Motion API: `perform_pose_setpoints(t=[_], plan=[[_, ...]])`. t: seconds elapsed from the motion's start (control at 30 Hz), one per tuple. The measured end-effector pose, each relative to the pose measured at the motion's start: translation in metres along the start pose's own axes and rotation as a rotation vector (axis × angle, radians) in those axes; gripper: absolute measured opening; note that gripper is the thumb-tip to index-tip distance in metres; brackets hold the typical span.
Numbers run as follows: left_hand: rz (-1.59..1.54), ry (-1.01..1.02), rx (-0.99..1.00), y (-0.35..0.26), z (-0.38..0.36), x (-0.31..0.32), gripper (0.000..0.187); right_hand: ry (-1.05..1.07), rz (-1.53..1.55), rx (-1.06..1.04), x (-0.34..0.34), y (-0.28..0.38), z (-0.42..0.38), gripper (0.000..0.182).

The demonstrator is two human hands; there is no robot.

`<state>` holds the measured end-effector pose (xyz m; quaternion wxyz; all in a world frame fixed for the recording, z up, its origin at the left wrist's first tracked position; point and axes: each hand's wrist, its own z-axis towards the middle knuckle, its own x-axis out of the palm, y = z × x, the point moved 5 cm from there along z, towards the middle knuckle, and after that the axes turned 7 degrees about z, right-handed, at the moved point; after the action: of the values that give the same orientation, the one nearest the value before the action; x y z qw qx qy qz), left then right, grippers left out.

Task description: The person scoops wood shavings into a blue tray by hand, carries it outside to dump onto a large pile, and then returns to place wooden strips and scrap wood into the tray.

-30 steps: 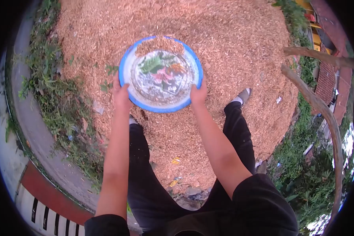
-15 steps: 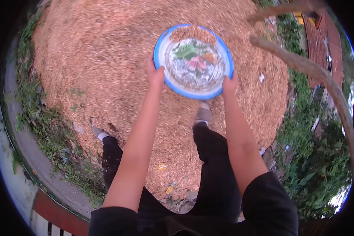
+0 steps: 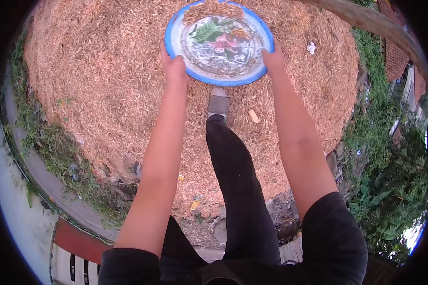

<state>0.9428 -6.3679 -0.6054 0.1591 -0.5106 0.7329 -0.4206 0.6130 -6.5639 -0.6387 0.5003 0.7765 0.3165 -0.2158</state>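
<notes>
Out in front of me I hold a round tray (image 3: 209, 71) with a blue rim and a worn floral picture of green leaves and a pink flower. A small heap of wood shavings (image 3: 214, 10) lies on its far side. My left hand (image 3: 175, 67) grips the left edge, thumb on top and fingers hidden underneath. On the right edge my right hand (image 3: 273, 59) is closed the same way. The tray hangs above a broad mound of wood shavings (image 3: 114, 95), and one foot (image 3: 218, 103) stands on the mound just below it.
A thick bare branch (image 3: 366, 20) crosses the upper right. Green plants (image 3: 380, 190) border the mound on the right, and weeds with litter on the left. A narrow paved path (image 3: 28, 137) curves along the far left. Stones (image 3: 219, 230) lie near my legs.
One foot has stepped forward onto the mound, while the other has dropped back in view. The tray, still in both hands, sits higher and slightly left in view.
</notes>
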Motion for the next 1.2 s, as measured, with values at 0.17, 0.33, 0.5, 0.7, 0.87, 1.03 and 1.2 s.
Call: perform_pose_setpoints(t=[0.17,0.33,0.5,0.7,0.87,1.03,1.2], plan=[[-0.095,0.043,0.002,-0.035,-0.022,-0.033,0.090,0.003,0.040,-0.015,0.038,-0.020,-0.049,0.081],[-0.030,-0.039,0.038,-0.044,-0.023,-0.107,0.089,-0.002,0.093,0.026,0.087,-0.019,-0.108,0.081],[-0.071,-0.075,0.119,-0.059,-0.045,-0.233,0.089,0.090,0.122,0.055,0.162,0.010,-0.194,0.081],[-0.087,-0.229,0.169,-0.062,-0.077,-0.364,0.087,0.209,0.049,-0.108,0.249,0.052,-0.253,0.082],[-0.050,-0.382,0.155,-0.087,-0.109,-0.470,0.087,0.375,-0.008,-0.073,0.332,0.052,-0.337,0.085],[0.064,-0.503,0.035,-0.066,-0.153,-0.531,0.087,0.442,-0.082,-0.135,0.337,0.079,-0.384,0.079],[-0.014,-0.487,0.088,-0.040,-0.184,-0.509,0.085,0.478,-0.038,-0.277,0.303,0.151,-0.363,0.072]])
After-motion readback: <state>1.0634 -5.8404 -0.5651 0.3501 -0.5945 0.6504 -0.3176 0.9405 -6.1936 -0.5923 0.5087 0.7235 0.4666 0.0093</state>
